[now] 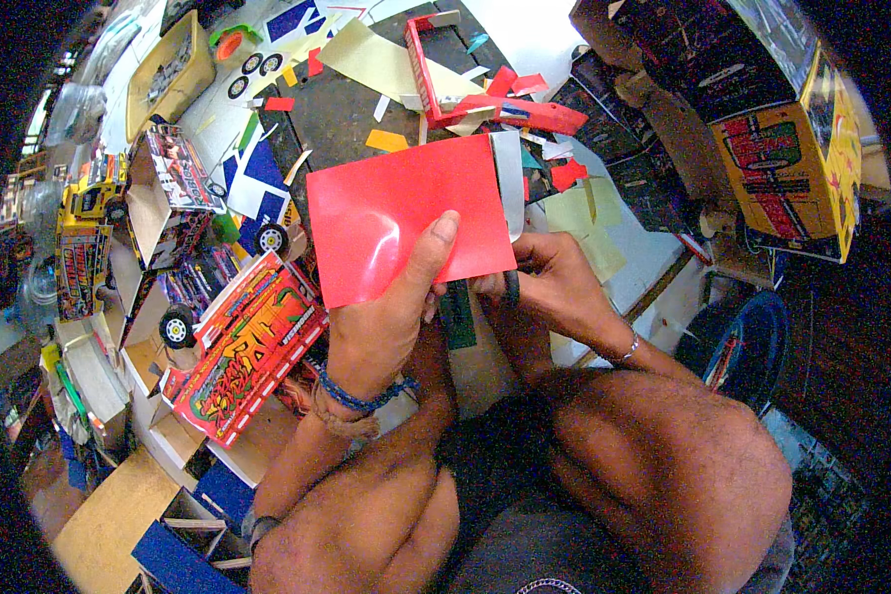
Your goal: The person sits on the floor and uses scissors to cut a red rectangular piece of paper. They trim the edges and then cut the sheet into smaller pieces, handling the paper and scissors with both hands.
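Note:
A glossy red sheet is held up in front of me, tilted, with a whitish strip along its right edge. My left hand grips the sheet from below, thumb flat on the red face and fingers behind it. At the lower right corner of the sheet, my right hand is closed, its fingers partly behind the sheet. A small dark curved thing shows at those fingers; I cannot make out what it is.
Paper scraps and a red frame-like piece cover the dark board beyond. Decorated model trucks, one with a red side panel, stand at left. Near them are loose wheels and a yellow tub. A large yellow-and-black box body stands at right.

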{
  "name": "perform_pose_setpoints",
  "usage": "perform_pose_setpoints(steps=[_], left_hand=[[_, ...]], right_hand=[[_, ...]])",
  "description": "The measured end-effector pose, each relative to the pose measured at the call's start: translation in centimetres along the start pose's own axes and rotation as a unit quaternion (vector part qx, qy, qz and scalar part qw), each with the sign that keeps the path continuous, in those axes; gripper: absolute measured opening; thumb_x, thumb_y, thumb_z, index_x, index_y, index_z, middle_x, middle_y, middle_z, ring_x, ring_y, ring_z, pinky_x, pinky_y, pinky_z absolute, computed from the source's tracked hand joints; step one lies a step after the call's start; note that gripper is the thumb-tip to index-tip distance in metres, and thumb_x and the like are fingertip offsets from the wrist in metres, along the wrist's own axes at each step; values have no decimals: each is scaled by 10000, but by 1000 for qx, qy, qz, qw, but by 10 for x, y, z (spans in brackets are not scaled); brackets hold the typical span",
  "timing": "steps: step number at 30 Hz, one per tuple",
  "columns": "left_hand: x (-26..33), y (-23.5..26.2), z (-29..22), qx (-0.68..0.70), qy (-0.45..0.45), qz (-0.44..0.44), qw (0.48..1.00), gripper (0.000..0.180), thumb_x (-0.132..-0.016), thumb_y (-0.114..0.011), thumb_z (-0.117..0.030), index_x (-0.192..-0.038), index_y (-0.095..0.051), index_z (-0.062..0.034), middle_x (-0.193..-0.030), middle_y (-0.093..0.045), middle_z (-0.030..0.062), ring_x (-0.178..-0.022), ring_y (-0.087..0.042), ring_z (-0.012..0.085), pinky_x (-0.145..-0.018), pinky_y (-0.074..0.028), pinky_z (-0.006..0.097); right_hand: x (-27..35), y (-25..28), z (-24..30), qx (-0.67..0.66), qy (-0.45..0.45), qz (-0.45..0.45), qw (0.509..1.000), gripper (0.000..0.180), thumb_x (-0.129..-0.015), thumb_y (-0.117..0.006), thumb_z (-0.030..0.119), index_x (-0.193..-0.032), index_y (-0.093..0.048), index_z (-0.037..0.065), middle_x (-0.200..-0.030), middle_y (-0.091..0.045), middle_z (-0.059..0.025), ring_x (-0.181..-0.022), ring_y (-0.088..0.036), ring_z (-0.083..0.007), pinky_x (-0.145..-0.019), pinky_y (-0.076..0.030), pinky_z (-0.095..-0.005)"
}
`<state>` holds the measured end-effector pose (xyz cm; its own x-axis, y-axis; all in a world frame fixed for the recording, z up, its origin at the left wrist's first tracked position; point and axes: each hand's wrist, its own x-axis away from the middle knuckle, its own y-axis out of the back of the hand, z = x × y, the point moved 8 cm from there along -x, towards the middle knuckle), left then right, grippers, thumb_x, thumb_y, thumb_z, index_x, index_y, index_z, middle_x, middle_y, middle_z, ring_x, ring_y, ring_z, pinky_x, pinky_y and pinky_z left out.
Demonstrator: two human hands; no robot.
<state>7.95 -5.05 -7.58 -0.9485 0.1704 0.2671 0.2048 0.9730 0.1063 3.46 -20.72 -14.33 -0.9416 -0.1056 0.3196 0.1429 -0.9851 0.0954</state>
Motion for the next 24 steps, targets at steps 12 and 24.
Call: perform_pose_setpoints(steps=[12, 24], left_hand=[[2, 2, -2, 1, -9, -2, 1000, 262, -913, -722, -213, -1058, -666, -2, -915, -670, 46, -770, -626, 121, -649, -491, 277], [6, 1, -5, -37, -83, -9, 996, 277, -913, -714, -167, -1112, -647, 14, -1036, -692, 77, -921, -666, 158, -781, -531, 305]], right_hand=[[1, -3, -8, -2, -50, 23, 998, 411, -801, -823, 303, -1054, -713, -2, -940, -722, -59, -881, -662, -122, -802, -527, -303], [2, 0, -10, 50, -75, 29, 996, 414, -810, -806, 313, -1037, -705, -19, -933, -722, -71, -885, -660, -123, -799, -524, -305]])
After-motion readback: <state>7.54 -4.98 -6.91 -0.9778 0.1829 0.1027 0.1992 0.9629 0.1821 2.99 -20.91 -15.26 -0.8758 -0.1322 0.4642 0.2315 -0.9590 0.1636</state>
